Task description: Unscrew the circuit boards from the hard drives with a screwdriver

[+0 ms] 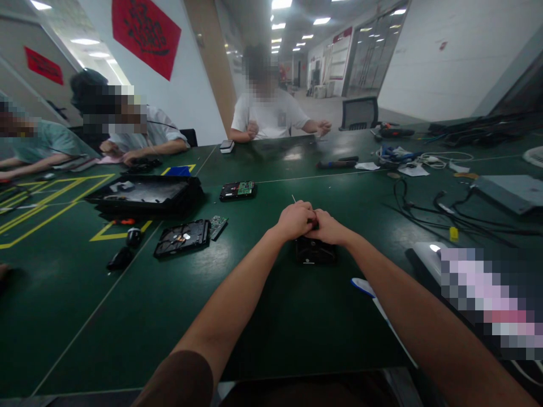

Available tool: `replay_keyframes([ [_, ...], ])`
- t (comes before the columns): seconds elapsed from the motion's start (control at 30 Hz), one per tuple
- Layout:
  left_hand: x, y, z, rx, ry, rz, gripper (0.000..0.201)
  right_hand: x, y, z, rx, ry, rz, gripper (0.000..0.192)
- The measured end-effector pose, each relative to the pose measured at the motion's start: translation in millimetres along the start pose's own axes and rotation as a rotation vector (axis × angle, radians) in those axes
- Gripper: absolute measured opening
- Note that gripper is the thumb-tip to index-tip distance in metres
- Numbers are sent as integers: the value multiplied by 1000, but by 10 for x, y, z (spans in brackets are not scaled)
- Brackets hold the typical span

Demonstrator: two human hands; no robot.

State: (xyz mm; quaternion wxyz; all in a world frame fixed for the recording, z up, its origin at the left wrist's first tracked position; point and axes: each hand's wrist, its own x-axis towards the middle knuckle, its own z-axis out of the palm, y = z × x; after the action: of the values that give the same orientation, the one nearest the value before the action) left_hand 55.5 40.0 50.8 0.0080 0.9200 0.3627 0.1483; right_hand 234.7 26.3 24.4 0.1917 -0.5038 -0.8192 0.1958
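My left hand (297, 219) and my right hand (331, 227) meet over a flat black case (316, 252) on the green table, which looks like a hard drive. Both hands are closed, fingers curled together. A thin light-coloured rod (293, 198) sticks up just beyond my left fingers; whether they grip it is hidden. What lies between the hands cannot be made out, and they cover the far part of the case. To the left lie an opened black case (182, 237), a small circuit board (219, 227) touching or close to its right end, and a hard drive with a green board (237, 190).
A black tray (148, 192) stands at left, with a dark rounded object (121, 258) nearer me. Black cables (441, 212), a grey metal box (513, 192) and a blue-edged white item (363, 286) lie right. A person (271, 116) sits opposite; others sit left.
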Motion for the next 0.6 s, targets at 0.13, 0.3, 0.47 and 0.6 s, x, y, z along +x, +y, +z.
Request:
replay_keyframes([
  [0.13,0,6,-20,-11,-7,10,16,-4,-3,-1,14,6,3,40],
  [0.3,-4,29,-46,1,-19,2,16,-9,-17,-11,9,9,-2,40],
  [0.47,-19,41,-93,-8,-64,31,19,-7,-31,-18,10,7,9,32],
  [0.6,-38,2,-184,-62,-72,-2,19,-8,-33,-22,8,-8,5,35],
])
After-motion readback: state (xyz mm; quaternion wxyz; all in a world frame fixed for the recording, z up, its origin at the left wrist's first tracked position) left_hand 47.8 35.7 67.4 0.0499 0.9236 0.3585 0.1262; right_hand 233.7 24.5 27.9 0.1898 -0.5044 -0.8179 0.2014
